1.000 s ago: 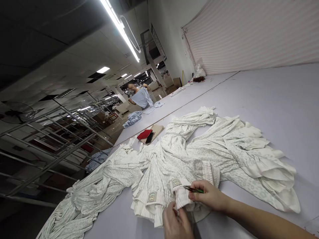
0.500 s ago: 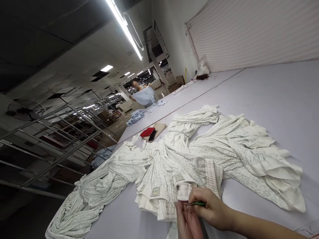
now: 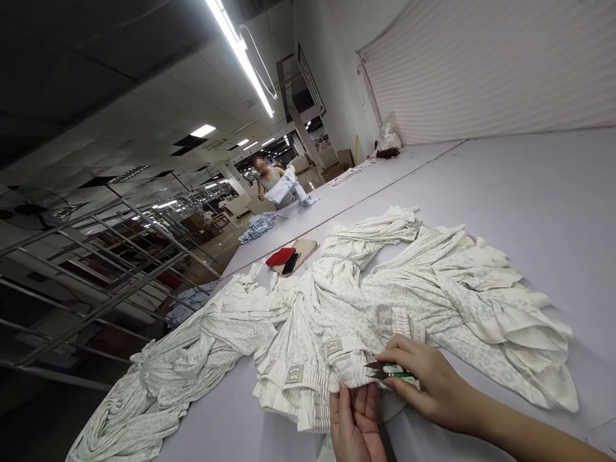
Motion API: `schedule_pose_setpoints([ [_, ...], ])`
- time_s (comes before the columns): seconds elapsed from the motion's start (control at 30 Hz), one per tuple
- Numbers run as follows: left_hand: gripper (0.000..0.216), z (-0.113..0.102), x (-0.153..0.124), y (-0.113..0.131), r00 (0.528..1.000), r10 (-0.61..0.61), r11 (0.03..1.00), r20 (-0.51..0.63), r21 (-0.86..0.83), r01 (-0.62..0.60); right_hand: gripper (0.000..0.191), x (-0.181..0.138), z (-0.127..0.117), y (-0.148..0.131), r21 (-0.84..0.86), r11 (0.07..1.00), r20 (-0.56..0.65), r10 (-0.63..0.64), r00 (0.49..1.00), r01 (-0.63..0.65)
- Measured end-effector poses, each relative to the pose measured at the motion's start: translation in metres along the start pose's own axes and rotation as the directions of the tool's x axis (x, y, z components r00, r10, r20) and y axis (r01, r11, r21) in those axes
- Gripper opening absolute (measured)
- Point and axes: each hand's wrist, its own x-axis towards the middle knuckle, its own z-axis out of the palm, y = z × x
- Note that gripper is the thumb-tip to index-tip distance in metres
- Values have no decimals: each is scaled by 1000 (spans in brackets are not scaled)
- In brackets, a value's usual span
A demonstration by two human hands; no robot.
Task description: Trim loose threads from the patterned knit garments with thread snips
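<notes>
Pale patterned garments (image 3: 332, 301) with gathered elastic waistbands lie fanned out before me. My left hand (image 3: 355, 423) is closed on the lower edge of one waistband (image 3: 347, 367), its thumb in front and the other fingers curled behind. Small green-handled thread snips (image 3: 395, 370) are gripped in my right hand (image 3: 433, 378), their dark blades pointing left over that waistband's right end. The blades look slightly apart. A label patch (image 3: 333, 346) shows on the held waistband, and a similar patch (image 3: 294, 373) on the one to its left.
Beyond the garments lie a red pouch (image 3: 280, 256), a dark phone (image 3: 290, 264) and brown card (image 3: 308, 248) on the table (image 3: 505, 186). A co-worker (image 3: 274, 176) handles light blue cloth (image 3: 283, 186) farther back. Metal racks (image 3: 101, 295) stand left.
My right hand has opened its fingers somewhat, and the snips' dark blades now show over the waistband. My left hand has shifted to the waistband's lower edge. The co-worker's blue cloth has folded over.
</notes>
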Motion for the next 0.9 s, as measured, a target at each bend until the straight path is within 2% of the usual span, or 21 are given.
schedule_pose_setpoints([
  [0.13,14,-4,3,-4,1000,15,1000,20,-7,-14,26,3,5,5,-207,973,18,-103,995,104],
  [0.23,14,-7,7,-5,999,6,1000,37,17,-7,24,5,9,5,-205,966,50,-148,988,155],
  [0.37,10,-13,13,-5,997,-16,997,77,78,10,26,8,10,7,-239,955,28,-175,984,177],
  [0.5,8,-22,19,-11,991,76,991,108,99,-87,26,10,8,8,-265,938,28,-222,975,222],
  [0.67,14,-32,27,-21,972,157,977,172,118,-179,24,12,1,8,-247,945,45,-211,976,215],
  [0.9,11,-18,3,-15,964,100,988,246,88,-125,25,14,-4,6,-252,942,114,-199,973,222],
])
